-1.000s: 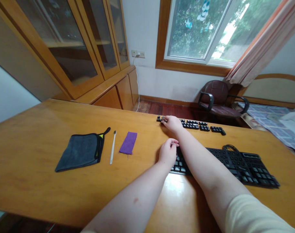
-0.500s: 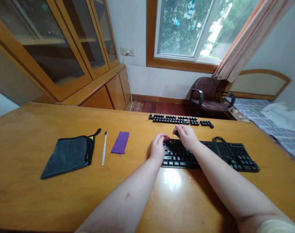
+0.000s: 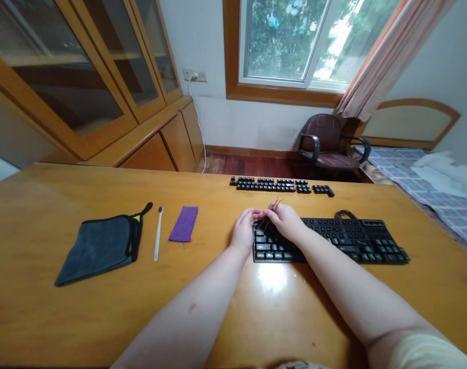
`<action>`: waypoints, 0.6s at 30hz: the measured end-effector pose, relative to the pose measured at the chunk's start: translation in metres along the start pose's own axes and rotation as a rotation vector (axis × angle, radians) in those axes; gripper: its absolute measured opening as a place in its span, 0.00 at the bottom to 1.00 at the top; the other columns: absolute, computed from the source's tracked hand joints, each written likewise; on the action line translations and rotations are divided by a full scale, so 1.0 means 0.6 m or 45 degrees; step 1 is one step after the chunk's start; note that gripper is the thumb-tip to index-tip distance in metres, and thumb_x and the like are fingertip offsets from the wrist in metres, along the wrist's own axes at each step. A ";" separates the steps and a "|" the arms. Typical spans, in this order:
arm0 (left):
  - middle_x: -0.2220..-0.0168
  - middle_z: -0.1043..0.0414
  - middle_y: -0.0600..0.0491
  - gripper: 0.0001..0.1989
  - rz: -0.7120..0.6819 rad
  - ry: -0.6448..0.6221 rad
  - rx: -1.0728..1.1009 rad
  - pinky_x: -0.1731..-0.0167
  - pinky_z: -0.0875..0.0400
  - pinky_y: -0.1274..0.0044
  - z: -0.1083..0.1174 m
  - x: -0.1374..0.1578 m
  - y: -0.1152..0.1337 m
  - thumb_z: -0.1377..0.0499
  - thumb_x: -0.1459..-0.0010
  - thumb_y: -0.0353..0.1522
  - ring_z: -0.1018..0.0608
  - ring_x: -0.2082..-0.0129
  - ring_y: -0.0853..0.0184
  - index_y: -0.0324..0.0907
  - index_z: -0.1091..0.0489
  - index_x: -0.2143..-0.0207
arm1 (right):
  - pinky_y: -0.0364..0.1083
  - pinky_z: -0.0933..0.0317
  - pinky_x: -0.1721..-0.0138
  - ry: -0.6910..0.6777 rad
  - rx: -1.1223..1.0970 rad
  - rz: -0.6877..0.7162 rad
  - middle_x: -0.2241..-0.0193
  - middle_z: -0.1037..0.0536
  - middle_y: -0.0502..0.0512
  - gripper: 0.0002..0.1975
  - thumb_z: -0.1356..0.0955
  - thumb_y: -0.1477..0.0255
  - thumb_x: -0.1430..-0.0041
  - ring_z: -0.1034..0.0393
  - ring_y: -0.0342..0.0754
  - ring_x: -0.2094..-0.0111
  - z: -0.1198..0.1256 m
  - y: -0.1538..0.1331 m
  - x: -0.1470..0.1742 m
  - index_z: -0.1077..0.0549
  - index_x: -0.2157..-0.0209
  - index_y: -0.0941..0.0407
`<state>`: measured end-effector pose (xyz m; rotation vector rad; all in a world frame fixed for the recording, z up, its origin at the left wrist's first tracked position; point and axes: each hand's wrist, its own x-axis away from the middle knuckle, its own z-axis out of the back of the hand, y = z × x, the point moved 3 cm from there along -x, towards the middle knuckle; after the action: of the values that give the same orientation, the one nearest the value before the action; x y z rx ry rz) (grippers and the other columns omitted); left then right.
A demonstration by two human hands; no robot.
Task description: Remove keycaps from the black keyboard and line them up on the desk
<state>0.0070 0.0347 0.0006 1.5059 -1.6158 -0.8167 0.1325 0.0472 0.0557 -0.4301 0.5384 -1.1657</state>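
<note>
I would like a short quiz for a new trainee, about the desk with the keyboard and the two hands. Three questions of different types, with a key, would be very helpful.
1. True or false: the toothbrush lies between the grey cloth and the purple cloth.

2. Where are the separate rows of black keys?
A. On the grey cloth
B. Beyond the keyboard, near the far edge of the desk
C. On the chair

3. Complete: the thin wire tool is held in the ____ hand.

Key: 1. True. 2. B. 3. Right; its ends stick up above the right hand.
</note>
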 end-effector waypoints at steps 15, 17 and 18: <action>0.70 0.27 0.53 0.10 0.029 0.000 0.025 0.62 0.33 0.77 0.003 -0.002 -0.005 0.49 0.45 0.34 0.25 0.66 0.68 0.40 0.31 0.70 | 0.43 0.42 0.68 -0.159 0.173 0.222 0.71 0.23 0.57 0.17 0.38 0.59 0.39 0.30 0.47 0.69 -0.022 -0.023 0.008 0.26 0.69 0.58; 0.71 0.28 0.53 0.10 0.036 -0.001 0.024 0.63 0.33 0.77 0.003 -0.001 -0.004 0.50 0.45 0.34 0.25 0.67 0.68 0.40 0.31 0.70 | 0.43 0.41 0.67 -0.198 0.148 0.308 0.72 0.23 0.58 0.17 0.36 0.59 0.41 0.30 0.47 0.69 -0.023 -0.021 0.008 0.25 0.70 0.58; 0.72 0.28 0.53 0.10 0.039 -0.001 0.021 0.63 0.33 0.77 0.003 0.000 -0.003 0.50 0.45 0.34 0.25 0.67 0.68 0.40 0.31 0.70 | 0.43 0.41 0.67 -0.218 0.117 0.339 0.72 0.23 0.57 0.17 0.36 0.59 0.42 0.30 0.47 0.69 -0.023 -0.018 0.007 0.25 0.70 0.58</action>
<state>0.0062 0.0346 -0.0020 1.4888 -1.6462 -0.7886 0.1174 0.0387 0.0503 -0.3627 0.3785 -0.8851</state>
